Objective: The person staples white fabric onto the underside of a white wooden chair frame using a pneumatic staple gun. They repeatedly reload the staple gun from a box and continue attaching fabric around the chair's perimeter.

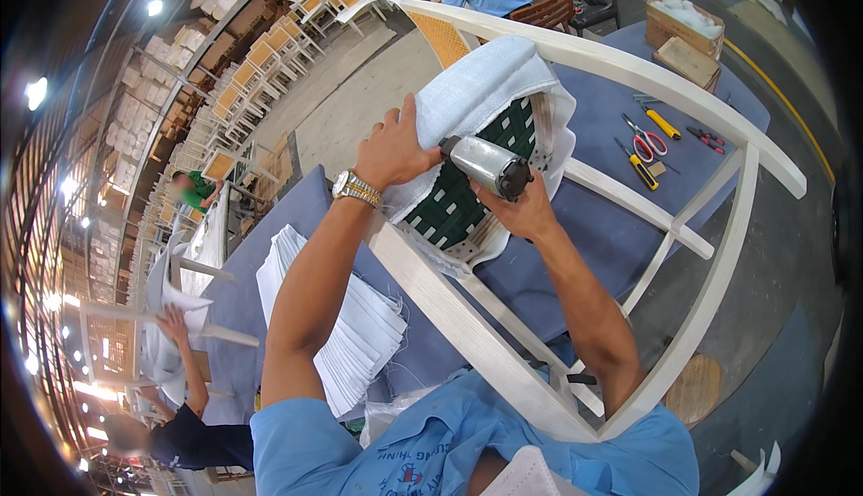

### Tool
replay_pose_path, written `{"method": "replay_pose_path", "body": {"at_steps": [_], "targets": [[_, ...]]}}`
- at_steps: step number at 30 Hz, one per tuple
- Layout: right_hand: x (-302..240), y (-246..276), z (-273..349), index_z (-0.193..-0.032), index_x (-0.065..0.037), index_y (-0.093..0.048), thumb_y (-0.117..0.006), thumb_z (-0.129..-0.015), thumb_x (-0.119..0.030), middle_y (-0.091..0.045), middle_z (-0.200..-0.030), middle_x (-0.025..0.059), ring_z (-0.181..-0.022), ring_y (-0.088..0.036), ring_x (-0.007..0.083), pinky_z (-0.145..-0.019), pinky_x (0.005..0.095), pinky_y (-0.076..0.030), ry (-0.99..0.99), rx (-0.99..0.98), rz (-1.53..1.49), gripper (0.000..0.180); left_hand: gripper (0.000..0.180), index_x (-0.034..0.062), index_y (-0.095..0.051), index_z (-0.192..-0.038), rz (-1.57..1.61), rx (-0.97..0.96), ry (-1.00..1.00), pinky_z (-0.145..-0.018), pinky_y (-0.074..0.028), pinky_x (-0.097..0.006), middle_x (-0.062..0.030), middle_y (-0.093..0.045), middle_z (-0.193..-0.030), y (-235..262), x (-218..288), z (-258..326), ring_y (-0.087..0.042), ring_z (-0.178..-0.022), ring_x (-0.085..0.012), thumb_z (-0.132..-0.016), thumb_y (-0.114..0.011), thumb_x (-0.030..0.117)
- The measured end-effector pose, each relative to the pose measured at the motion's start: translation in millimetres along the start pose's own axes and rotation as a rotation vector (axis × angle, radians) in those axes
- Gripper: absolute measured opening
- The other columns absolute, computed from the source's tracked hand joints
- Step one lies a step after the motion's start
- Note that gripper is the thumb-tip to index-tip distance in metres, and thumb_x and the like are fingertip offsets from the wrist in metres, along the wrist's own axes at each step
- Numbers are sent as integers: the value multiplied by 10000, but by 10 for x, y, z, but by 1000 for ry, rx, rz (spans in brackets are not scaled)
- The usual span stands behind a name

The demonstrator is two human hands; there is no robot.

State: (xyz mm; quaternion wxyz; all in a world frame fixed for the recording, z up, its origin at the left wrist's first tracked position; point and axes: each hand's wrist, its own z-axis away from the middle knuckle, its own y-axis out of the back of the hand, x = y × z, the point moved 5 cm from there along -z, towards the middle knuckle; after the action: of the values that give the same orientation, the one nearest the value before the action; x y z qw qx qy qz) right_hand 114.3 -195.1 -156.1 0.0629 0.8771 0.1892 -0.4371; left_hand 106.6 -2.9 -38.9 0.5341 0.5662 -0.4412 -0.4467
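Note:
A white wooden chair frame (467, 321) lies tipped on the table in front of me, its seat underside facing me. Pale blue-grey fabric (481, 78) wraps the seat, and dark green woven webbing (447, 208) shows inside the folded edges. My left hand (393, 147) holds the fabric at the seat's left edge, fingers over the outside and thumb near the tool's nose. A watch and bracelet are on that wrist. My right hand (521, 208) grips a silver and black staple gun (490, 165), its nose at the fabric edge by my left thumb. Its handle is mostly hidden.
A stack of cut fabric pieces (333, 325) lies left on the blue-covered table (427, 343). Red-handled scissors (647, 143), yellow-handled tools (662, 123) and pliers (706, 139) lie right, below a cardboard box (685, 24). Co-workers are at left and top; rows of chairs stand behind.

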Motion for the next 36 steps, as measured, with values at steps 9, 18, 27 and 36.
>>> {"method": "replay_pose_path", "body": {"at_steps": [9,18,27,36], "targets": [[70,-57,76,-988,13,-675,-818,-793,-114,-704,-771,82,-667,-659,160,-634,313,-527,-21,23,6,273,1118,84,-179,-1600,-6,-17,-19,-1003,-478,-596,-290,-464,-1462,-4,59,-23,-529,-1281,-495,-732,-823,371],[21,-180,149,-1091,24,-670,-828,-769,-101,-709,-801,91,-685,-656,139,-651,282,-526,-4,-82,78,380,1191,167,-118,-1627,-160,22,-148,-1103,-415,-566,-358,-305,-1556,35,172,174,-449,-1334,-563,-685,-838,281],[20,52,332,-1056,0,-712,-802,-842,-134,-743,-901,116,-806,-733,236,-729,335,-563,-162,119,37,268,739,117,-298,-1606,734,-18,-281,-1217,-249,-401,-120,-329,-1638,450,-669,-79,-295,-1504,-236,-1019,-559,482],[73,94,346,-1020,-69,-719,-828,-788,-87,-746,-920,124,-792,-743,323,-703,410,-582,109,203,161,257,996,31,-238,-1602,696,-332,-301,-1225,-229,-384,-196,-355,-1609,54,-363,-116,-343,-1477,-298,-917,-626,640]]}}
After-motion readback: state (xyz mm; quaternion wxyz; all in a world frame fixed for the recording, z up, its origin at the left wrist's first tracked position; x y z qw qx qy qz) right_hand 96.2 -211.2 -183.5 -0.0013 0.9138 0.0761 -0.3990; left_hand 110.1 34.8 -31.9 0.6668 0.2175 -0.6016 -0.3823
